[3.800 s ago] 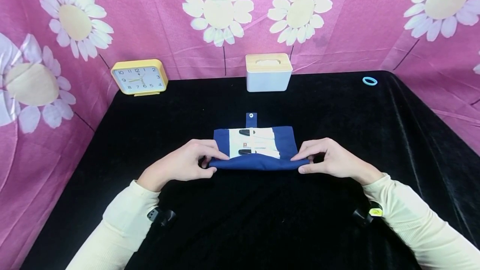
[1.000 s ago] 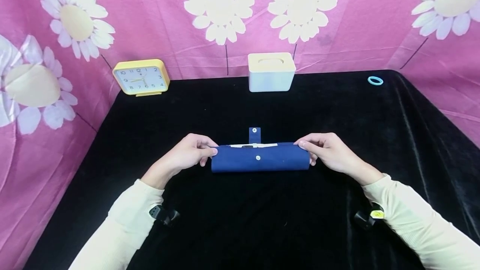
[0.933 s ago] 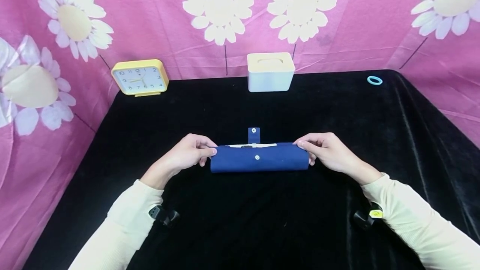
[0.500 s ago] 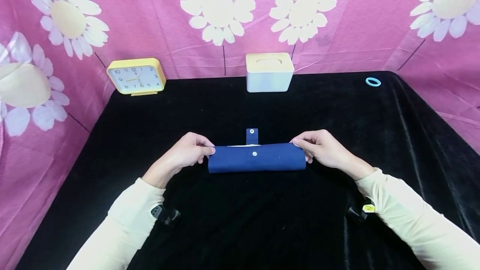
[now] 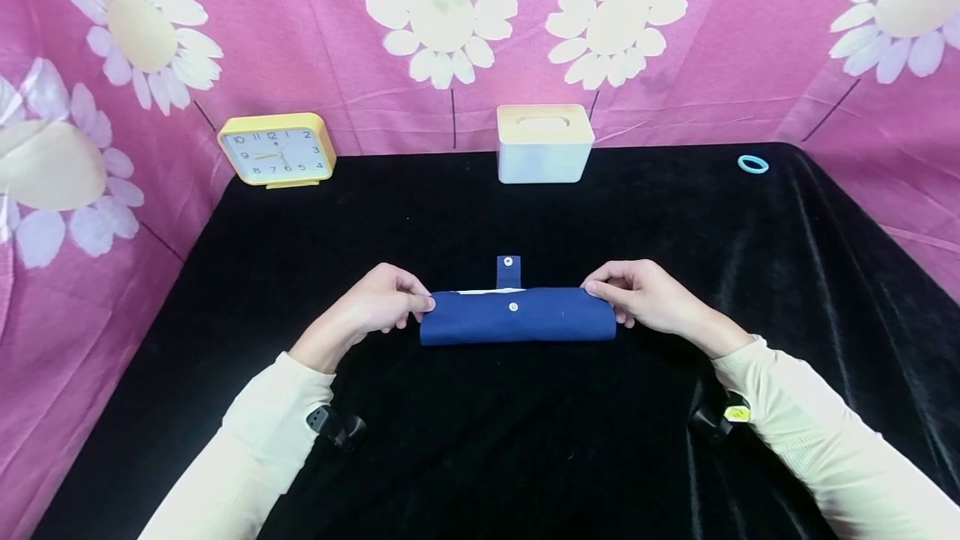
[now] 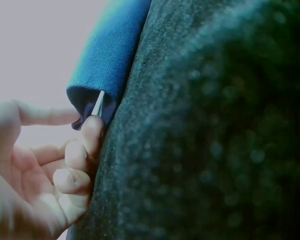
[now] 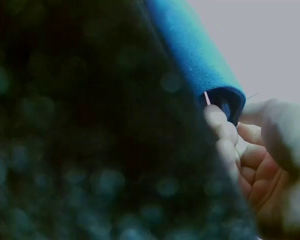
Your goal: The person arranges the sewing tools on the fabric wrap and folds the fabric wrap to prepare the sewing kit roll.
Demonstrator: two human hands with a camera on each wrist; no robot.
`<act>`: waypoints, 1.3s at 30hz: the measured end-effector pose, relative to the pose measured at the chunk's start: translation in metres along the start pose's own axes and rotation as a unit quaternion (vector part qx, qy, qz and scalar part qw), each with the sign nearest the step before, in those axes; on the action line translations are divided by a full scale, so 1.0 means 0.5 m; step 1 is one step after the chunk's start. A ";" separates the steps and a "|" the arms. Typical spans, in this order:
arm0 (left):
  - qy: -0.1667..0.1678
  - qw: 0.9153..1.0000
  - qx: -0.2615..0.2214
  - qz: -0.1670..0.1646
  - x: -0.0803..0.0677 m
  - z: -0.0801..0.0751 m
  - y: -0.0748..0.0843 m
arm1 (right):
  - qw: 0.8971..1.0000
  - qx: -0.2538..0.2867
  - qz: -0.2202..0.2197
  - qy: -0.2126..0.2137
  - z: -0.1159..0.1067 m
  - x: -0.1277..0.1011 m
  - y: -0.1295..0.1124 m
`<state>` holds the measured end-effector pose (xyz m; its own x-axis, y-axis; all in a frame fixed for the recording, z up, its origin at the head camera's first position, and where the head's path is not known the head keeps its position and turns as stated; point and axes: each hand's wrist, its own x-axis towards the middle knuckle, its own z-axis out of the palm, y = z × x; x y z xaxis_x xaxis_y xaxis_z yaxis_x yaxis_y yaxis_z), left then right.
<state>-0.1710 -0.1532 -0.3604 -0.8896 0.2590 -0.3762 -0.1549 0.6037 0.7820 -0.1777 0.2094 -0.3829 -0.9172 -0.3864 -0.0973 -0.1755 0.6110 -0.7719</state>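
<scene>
A navy fabric roll (image 5: 517,317) lies across the middle of the black cloth, rolled into a tube with a silver snap on its front. A blue strap tab (image 5: 508,270) with a second snap sticks out behind it. My left hand (image 5: 378,304) grips the roll's left end (image 6: 97,75) with curled fingers. My right hand (image 5: 633,297) grips the right end (image 7: 205,65) the same way. A thin white edge shows inside each open end of the roll.
A yellow clock (image 5: 274,150) stands at the back left and a white tissue box (image 5: 544,142) with a wooden lid at the back centre. A light blue ring (image 5: 752,163) lies at the far right. Pink flowered fabric walls (image 5: 675,40) surround the black tabletop (image 5: 525,440).
Since 3.8 s ago the half-open pouch with white inner pockets has been rolled away from me into a closed tube. In the last second the hands and roll barely move.
</scene>
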 end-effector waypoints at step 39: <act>0.008 1.000 0.016 0.007 0.004 0.002 -0.002 | 0.994 0.016 0.045 0.098 0.107 0.105 -0.167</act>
<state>-0.1720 -0.1526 -0.3625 -0.8984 0.2554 -0.3573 -0.1290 0.6242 0.7705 -0.1919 0.1012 -0.3573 -0.9813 -0.1873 -0.0446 -0.0815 0.6141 -0.7850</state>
